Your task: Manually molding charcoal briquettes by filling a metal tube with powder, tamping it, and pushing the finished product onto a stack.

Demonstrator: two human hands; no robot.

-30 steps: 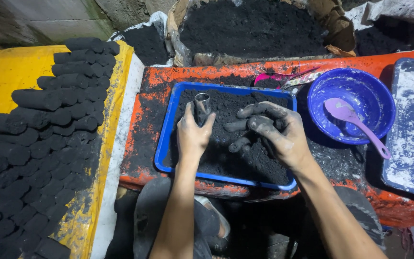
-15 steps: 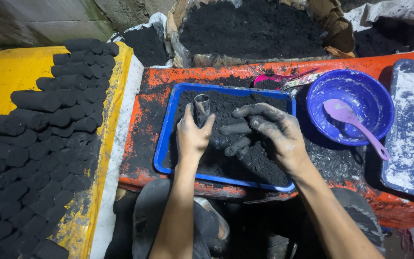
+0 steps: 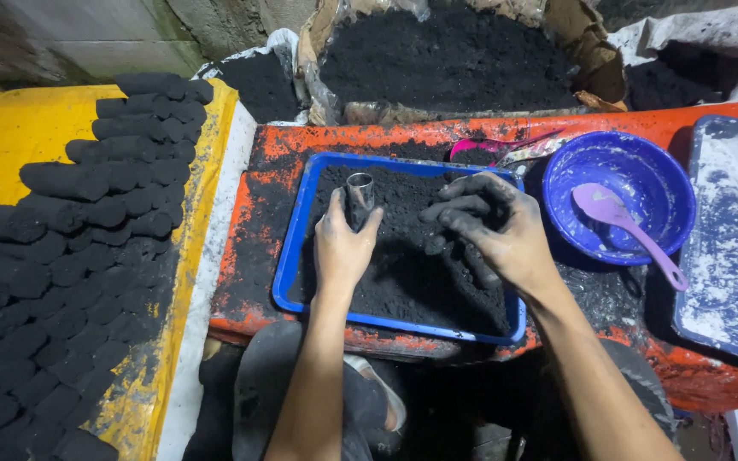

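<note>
A blue tray (image 3: 289, 271) on an orange table holds a heap of black powder (image 3: 412, 273). My left hand (image 3: 343, 243) grips a short metal tube (image 3: 360, 198) that stands upright in the powder at the tray's far left. My right hand (image 3: 493, 229), blackened, hovers over the powder just right of the tube, fingers curled and spread, pointing left. I cannot tell whether it holds any powder.
Rows of black cylindrical briquettes (image 3: 70, 256) lie on a yellow sheet (image 3: 2, 137) at the left. A blue bowl (image 3: 651, 192) with a purple spoon (image 3: 621, 222) sits right of the tray. A white-dusted tray (image 3: 728, 239) is at far right. A box of black powder (image 3: 446, 60) stands behind.
My right hand has drifted slightly left and lower toward the tube. The left hand stays on the tube.
</note>
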